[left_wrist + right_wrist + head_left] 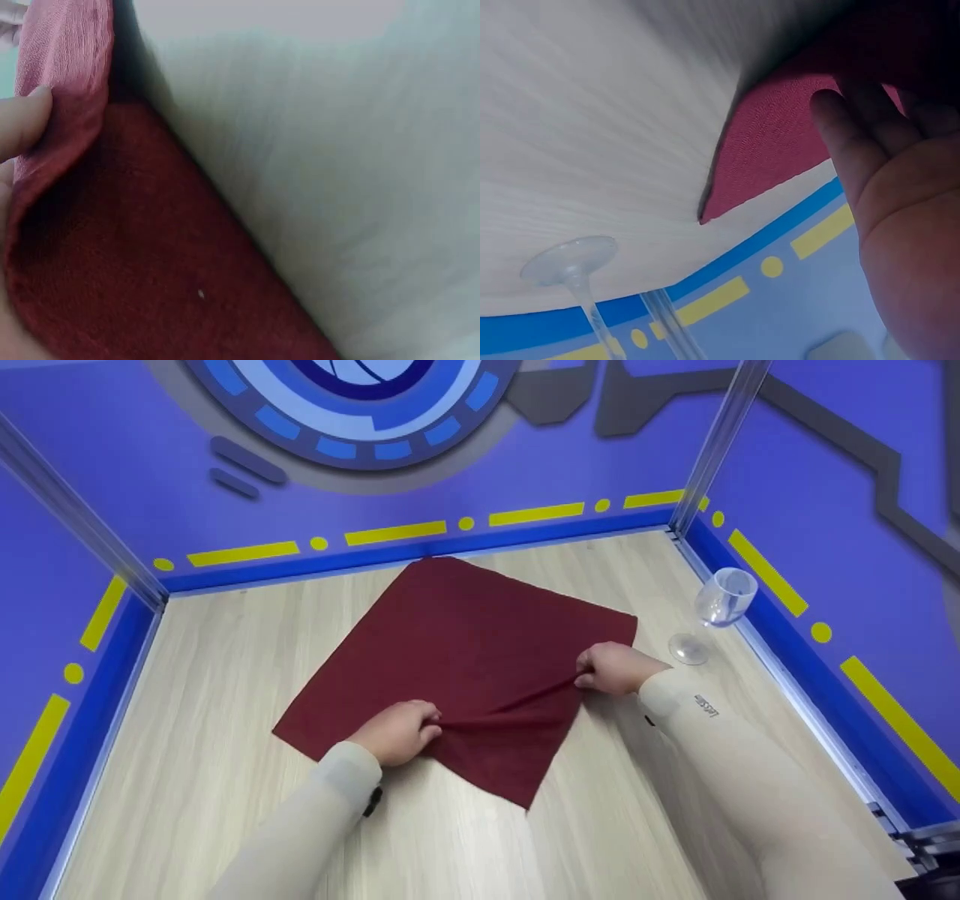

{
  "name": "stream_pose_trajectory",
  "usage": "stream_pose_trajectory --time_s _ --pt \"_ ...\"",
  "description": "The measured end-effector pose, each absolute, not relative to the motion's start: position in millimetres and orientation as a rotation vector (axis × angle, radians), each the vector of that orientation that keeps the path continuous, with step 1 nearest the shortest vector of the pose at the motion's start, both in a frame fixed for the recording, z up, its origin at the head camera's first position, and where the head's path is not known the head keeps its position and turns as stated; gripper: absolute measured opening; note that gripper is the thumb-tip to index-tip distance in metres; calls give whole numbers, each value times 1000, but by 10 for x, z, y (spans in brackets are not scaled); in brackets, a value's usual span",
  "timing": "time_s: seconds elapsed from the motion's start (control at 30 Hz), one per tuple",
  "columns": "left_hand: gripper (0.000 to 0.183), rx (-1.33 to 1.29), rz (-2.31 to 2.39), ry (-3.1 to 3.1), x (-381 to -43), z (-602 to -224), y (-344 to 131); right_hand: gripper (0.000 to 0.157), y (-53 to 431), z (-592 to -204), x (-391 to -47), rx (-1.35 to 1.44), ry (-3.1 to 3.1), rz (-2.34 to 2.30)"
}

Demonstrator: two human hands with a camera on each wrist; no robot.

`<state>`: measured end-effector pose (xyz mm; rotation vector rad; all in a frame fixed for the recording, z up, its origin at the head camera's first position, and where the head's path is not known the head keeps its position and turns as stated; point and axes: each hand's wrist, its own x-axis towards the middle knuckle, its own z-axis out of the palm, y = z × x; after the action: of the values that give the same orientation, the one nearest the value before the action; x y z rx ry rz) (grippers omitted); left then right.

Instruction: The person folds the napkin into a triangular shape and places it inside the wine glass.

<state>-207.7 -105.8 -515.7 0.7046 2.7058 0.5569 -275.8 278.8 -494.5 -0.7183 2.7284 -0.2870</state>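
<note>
A dark red cloth napkin (465,637) lies spread on the wooden table, one corner pointing to the back wall and another toward the person. My left hand (399,733) pinches its near left edge between thumb and fingers. In the left wrist view the thumb (26,124) presses on a lifted fold of the napkin (150,247). At the right edge my right hand (616,667) pinches the cloth, and a taut crease runs between both hands. The right wrist view shows the palm (915,202) beside the napkin (772,142), with the fingertips partly hidden in shadow.
A clear stemmed wine glass (724,598) stands upright to the right of my right hand, close to the side wall. Blue panels with yellow marks (396,533) border the pale wooden table (225,660) at the back, left and right.
</note>
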Motion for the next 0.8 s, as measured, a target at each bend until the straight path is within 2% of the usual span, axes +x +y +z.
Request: stream_pose_trajectory --time_s 0.17,0.33,0.5,0.8 --pt "8 541 656 2758 -2154 -5157 -1142 13 2795 -4967 -2795 -651 2774 -377" --pt "12 387 684 2791 -2210 -5173 -1208 14 2790 -4988 -2831 -570 2813 -511" --pt "12 310 657 2834 -2266 -5195 -1236 25 2779 -5004 -2877 -491 2830 -615" --pt "10 204 576 2884 -2327 -5218 -1255 24 2707 -5110 -2943 -456 2977 -561"
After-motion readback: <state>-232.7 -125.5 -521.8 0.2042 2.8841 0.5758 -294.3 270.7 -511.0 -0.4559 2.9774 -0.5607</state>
